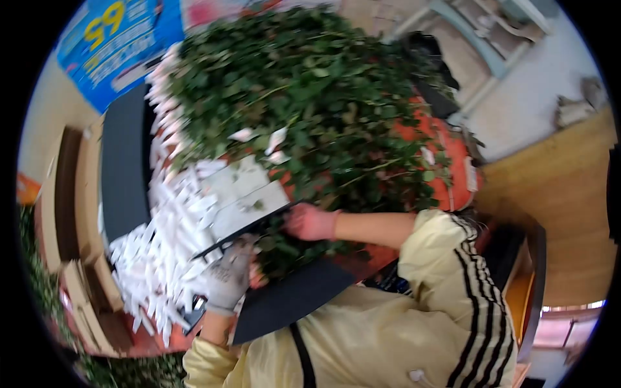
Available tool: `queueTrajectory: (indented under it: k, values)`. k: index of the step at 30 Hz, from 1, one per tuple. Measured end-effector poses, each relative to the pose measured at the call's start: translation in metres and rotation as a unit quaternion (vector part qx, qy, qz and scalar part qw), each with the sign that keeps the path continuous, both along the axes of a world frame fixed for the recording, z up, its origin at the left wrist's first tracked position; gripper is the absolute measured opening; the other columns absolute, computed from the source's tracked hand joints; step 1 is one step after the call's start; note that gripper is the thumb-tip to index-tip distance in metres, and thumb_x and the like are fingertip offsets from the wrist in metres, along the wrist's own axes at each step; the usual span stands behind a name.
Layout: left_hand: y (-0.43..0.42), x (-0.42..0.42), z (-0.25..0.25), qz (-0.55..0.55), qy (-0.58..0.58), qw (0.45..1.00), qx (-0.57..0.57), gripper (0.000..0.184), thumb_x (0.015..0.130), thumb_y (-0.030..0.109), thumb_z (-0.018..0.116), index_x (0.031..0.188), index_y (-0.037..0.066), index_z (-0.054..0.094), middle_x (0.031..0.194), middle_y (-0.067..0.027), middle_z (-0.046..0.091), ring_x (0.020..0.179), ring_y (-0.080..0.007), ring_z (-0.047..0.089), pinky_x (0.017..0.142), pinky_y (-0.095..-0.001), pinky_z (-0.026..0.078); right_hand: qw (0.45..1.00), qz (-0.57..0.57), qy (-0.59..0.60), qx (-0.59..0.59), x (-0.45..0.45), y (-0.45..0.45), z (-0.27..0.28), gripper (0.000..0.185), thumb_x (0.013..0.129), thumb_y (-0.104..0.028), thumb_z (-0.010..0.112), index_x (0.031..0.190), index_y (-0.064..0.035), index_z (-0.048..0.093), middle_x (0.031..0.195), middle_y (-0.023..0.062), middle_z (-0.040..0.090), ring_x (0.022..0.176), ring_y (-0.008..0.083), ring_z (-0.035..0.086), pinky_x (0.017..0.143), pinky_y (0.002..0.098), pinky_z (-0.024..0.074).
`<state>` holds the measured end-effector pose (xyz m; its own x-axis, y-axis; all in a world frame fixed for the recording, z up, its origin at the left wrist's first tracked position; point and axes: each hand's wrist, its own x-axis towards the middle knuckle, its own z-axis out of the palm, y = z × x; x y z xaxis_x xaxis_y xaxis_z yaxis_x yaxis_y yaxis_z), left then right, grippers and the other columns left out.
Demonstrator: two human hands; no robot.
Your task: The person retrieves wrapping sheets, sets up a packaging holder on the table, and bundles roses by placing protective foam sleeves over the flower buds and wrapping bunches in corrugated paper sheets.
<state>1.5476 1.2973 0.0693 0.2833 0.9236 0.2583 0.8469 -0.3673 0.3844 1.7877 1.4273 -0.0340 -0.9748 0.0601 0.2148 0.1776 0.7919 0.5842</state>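
Note:
My left hand (228, 275), in a pale grey-white glove, is beside a few pinkish flower heads and white sleeves; its fingers are blurred, so its grip is unclear. To its right, my right hand (307, 222), in a pink glove, is closed at green leafy stems (278, 252); what it grips is hidden. A dark-edged bar (249, 227) lies between the hands, along the front of a grey-white board (249, 200). Many white mesh sleeves (171, 246) are heaped left of my left hand. A black flap (288, 301) lies just in front of my body.
A large pile of leafy stems (291, 84) covers the red table (456, 168), with pale wrapped heads (169, 97) along its left side. Cardboard boxes (87, 194) and a black panel (124, 161) stand left. A blue poster (116, 48) and a pale chair frame (475, 39) are behind.

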Motion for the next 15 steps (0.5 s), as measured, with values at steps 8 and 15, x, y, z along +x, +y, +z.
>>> queueTrajectory:
  k: [8,15]
  values:
    - [0.012,0.001,-0.009,0.024,0.001,0.999,-0.047,0.030,0.078,0.010,0.056,0.108,0.011,0.060,0.104,-0.0066,0.059,0.088,-0.0238,0.061,0.069,-0.0325,0.050,0.974,-0.116,-0.038,-0.191,0.018,-0.013,0.070,0.035,0.079,-0.019,0.043,0.113,-0.0152,0.054,0.104,0.0108,0.054,0.091,0.0229,0.054,0.072,0.0345,0.0438]
    - [0.008,0.002,-0.012,0.054,0.025,0.992,-0.110,0.039,0.073,0.020,0.063,0.111,0.016,0.059,0.102,-0.0075,0.058,0.086,-0.0250,0.060,0.069,-0.0347,0.049,0.947,-0.070,0.036,-0.312,0.043,-0.004,0.125,0.032,0.077,-0.021,0.047,0.108,-0.0186,0.055,0.105,0.0083,0.051,0.093,0.0230,0.052,0.075,0.0299,0.0445]
